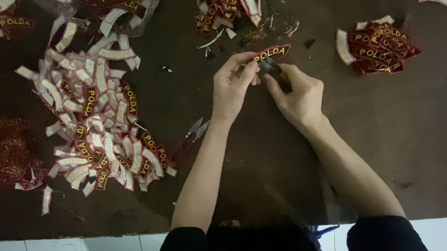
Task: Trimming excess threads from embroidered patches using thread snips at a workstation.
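Our left hand [233, 86] pinches one curved maroon patch [272, 51] at upper centre, holding it taut so our right hand [296, 92], closed on small snips [270, 66], can trim it, while one spare clipper [190, 138] and several patch piles [96, 118] lie around.

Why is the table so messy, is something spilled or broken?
Nothing broken. Curved dark red embroidered patches lie tumbled in a loose heap, many white-side up, and thread snippets litter the dark brown table.
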